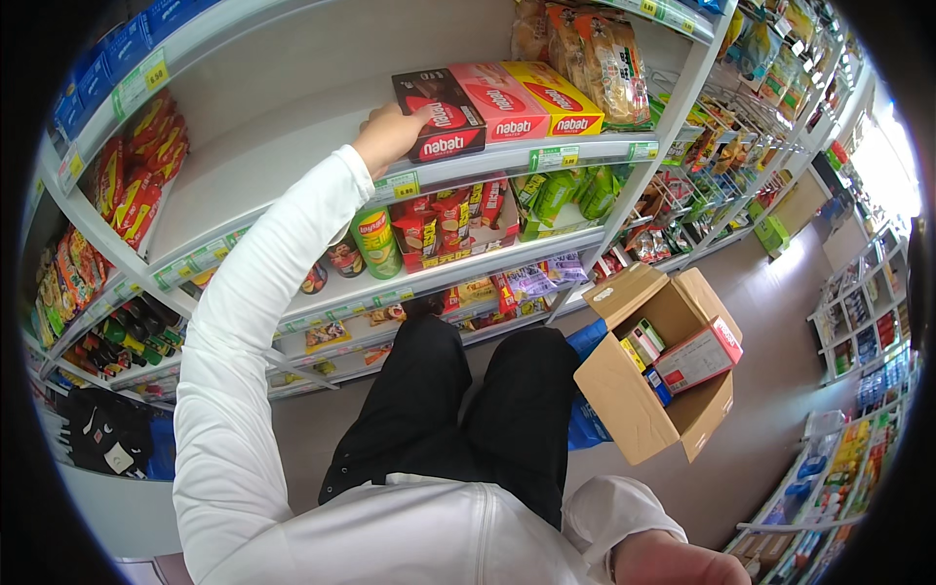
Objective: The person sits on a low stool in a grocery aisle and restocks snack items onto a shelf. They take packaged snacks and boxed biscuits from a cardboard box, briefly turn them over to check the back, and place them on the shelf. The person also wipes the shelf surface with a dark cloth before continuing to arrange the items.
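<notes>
On the white store shelf [292,139], a dark Nabati wafer box [441,117] stands at the left end of a row, beside a pink Nabati box [501,102] and a yellow Nabati box [554,99]. My left hand [393,136] rests against the dark box's left side, with the thumb over its top; whether it grips the box is unclear. My right hand [676,561] is low at the bottom edge, partly cut off, away from the shelf; its fingers are hidden. An open cardboard carton [635,409] to the right holds a red and white box [698,358] and several smaller boxes.
Bagged bread [607,69] stands right of the wafer boxes. The shelf below carries a green chip canister [376,243] and a carton of red snack bags [453,227]. Blue packaging [585,420] lies under the carton. A black bag [110,431] is at far left; more shelving [855,307] stands right.
</notes>
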The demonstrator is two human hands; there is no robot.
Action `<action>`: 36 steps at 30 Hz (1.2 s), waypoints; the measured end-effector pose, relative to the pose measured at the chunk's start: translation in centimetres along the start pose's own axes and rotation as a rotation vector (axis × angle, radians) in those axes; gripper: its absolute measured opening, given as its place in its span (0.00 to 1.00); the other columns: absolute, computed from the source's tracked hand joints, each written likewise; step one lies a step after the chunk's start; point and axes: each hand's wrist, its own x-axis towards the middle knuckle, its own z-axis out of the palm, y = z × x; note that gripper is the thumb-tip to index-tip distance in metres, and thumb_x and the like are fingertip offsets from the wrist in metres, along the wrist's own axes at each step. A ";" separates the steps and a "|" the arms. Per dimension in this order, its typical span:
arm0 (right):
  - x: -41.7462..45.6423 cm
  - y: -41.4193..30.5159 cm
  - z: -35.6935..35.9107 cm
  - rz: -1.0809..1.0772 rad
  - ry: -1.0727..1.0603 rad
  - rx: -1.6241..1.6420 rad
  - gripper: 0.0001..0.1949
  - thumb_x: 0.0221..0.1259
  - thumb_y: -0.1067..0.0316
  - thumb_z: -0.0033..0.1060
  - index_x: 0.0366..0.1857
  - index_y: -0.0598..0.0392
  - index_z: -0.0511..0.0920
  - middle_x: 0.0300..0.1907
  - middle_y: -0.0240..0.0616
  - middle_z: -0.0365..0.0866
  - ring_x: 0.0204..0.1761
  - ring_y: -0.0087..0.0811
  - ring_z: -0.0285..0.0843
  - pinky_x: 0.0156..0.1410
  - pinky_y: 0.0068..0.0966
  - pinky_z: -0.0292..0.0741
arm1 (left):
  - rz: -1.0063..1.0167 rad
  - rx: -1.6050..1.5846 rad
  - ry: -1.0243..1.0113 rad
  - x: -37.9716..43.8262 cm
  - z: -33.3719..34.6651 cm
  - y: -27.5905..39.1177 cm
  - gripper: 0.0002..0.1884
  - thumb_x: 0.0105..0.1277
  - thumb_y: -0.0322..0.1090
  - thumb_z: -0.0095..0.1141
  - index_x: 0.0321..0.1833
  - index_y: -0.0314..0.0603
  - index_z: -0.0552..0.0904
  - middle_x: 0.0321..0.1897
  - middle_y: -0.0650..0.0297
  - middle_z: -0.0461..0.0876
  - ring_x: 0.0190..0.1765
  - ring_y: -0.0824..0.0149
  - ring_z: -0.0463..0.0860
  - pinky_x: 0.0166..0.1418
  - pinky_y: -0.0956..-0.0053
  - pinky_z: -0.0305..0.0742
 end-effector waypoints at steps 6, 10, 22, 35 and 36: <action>-0.2 0.4 0.2 -0.058 -0.018 -0.079 0.07 0.60 0.70 0.58 0.41 0.52 0.75 0.41 0.24 0.73 0.45 0.22 0.71 0.41 0.18 0.72 | 0.774 0.519 0.681 -6.4 2.0 4.6 0.24 0.70 0.49 0.52 0.59 0.36 0.79 0.62 0.42 0.73 0.64 0.39 0.70 0.65 0.50 0.69; -1.1 0.0 -0.7 -0.036 -0.032 -0.228 0.18 0.65 0.66 0.52 0.59 0.48 0.72 0.42 0.25 0.71 0.42 0.24 0.68 0.41 0.21 0.71 | 0.712 0.562 0.422 -7.7 2.8 3.4 0.19 0.74 0.45 0.47 0.57 0.42 0.82 0.59 0.46 0.78 0.62 0.43 0.75 0.63 0.54 0.73; -4.7 -1.7 -10.8 0.338 0.386 -0.619 0.17 0.69 0.72 0.43 0.60 0.56 0.70 0.41 0.42 0.80 0.36 0.37 0.80 0.38 0.29 0.78 | 0.746 0.808 0.262 -7.6 2.0 5.9 0.20 0.76 0.44 0.44 0.54 0.33 0.81 0.56 0.49 0.80 0.61 0.47 0.76 0.63 0.59 0.72; -10.2 -7.1 -19.9 0.648 0.588 -1.043 0.10 0.71 0.65 0.41 0.46 0.57 0.74 0.33 0.39 0.77 0.31 0.35 0.75 0.34 0.28 0.73 | 0.689 0.903 0.045 -9.0 9.1 11.9 0.32 0.59 0.50 0.64 0.55 0.27 0.74 0.54 0.46 0.78 0.58 0.50 0.78 0.66 0.55 0.68; -10.4 -7.4 -20.4 0.661 0.596 -1.063 0.11 0.72 0.64 0.41 0.45 0.57 0.74 0.32 0.39 0.77 0.30 0.35 0.75 0.34 0.28 0.73 | 0.665 0.888 0.010 -8.9 9.5 12.5 0.32 0.59 0.50 0.64 0.56 0.27 0.74 0.55 0.46 0.78 0.59 0.50 0.77 0.68 0.54 0.66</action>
